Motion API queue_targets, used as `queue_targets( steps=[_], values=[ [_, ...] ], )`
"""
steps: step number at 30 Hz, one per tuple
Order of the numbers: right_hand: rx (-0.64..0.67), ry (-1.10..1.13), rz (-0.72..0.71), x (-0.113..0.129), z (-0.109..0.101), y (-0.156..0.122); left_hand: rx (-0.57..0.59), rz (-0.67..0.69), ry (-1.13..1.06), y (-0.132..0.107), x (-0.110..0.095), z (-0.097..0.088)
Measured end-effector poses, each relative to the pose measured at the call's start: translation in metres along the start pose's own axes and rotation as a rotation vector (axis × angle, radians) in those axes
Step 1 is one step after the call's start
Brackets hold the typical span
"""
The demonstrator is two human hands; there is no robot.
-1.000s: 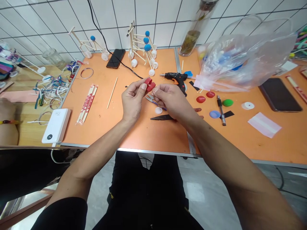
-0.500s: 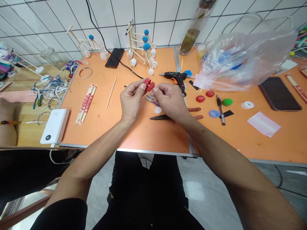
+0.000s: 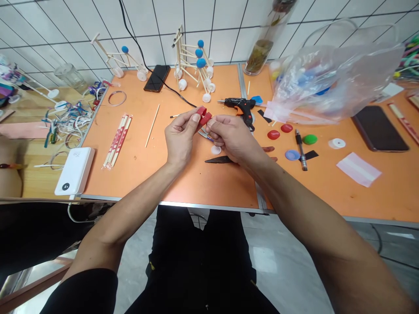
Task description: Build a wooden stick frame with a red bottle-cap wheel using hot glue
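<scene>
My left hand [image 3: 180,137] pinches a curled red strip [image 3: 204,118] between thumb and fingers, above the orange table. Close on its right, my right hand [image 3: 229,133] has its thumb and fingertips pressed together at the strip's edge. Whatever those fingertips hold is hidden. Below the hands lie scissors [image 3: 205,135], partly covered, and a small white disc [image 3: 215,150]. A dark pointed blade [image 3: 218,160] reaches out from under my right hand. Behind that hand rests a black and orange glue gun [image 3: 240,104].
Stick models with blue balls [image 3: 193,65] stand by the tiled wall. Wrapped chopsticks [image 3: 118,141] and a white power bank [image 3: 74,171] lie left. On the right are red caps [image 3: 273,134], a pen [image 3: 301,150], a phone [image 3: 379,128] and a plastic bag [image 3: 334,83]. Another person's arm [image 3: 9,168] shows at far left.
My right hand has shifted very slightly, covering more of the tool handles beneath it. My left hand keeps hold of the red strip in nearly the same place.
</scene>
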State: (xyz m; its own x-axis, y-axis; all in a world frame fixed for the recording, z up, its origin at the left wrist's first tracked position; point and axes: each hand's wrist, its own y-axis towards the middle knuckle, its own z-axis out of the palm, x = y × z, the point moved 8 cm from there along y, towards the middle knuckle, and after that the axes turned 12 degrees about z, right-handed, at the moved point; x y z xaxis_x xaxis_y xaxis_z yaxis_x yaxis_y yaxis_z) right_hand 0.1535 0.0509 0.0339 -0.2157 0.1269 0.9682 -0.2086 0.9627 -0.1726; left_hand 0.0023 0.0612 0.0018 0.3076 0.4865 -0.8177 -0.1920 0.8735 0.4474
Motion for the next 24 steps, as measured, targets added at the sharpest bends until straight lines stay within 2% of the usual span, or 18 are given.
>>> queue_targets(
  steps=[2,6,8,11,14,15,17,19,21,22,24],
  values=[
    [-0.020,-0.052,-0.027,-0.001,-0.001,0.001,0.004,-0.008,-0.003,0.000,0.001,0.000],
    [-0.306,-0.520,-0.324,0.012,-0.008,-0.006,0.010,-0.021,-0.009,-0.001,0.001,0.000],
    [-0.360,-0.624,-0.373,0.015,-0.008,-0.008,0.011,-0.027,-0.003,-0.002,0.001,0.001],
    [-0.262,-0.470,-0.288,0.012,-0.010,-0.005,0.013,-0.026,0.003,-0.002,-0.001,0.001],
    [-0.026,-0.129,-0.113,0.004,-0.004,0.001,0.010,-0.029,0.004,-0.001,-0.001,0.000],
    [0.018,-0.064,-0.079,0.003,-0.002,0.002,0.008,-0.032,0.004,-0.001,0.000,-0.001],
    [-0.029,-0.094,-0.101,0.006,-0.005,0.001,0.006,-0.039,0.001,-0.001,0.000,-0.001],
    [-0.177,-0.253,-0.191,0.014,-0.010,-0.003,0.004,-0.052,-0.001,-0.002,0.000,-0.001],
    [-0.256,-0.357,-0.233,0.019,-0.012,-0.007,-0.009,-0.072,0.000,-0.003,-0.001,-0.001],
    [-0.243,-0.348,-0.218,0.018,-0.012,-0.006,-0.018,-0.082,0.002,-0.003,-0.001,-0.001],
    [-0.139,-0.213,-0.131,0.011,-0.009,-0.003,-0.035,-0.093,0.005,-0.004,-0.002,0.000]
  ],
)
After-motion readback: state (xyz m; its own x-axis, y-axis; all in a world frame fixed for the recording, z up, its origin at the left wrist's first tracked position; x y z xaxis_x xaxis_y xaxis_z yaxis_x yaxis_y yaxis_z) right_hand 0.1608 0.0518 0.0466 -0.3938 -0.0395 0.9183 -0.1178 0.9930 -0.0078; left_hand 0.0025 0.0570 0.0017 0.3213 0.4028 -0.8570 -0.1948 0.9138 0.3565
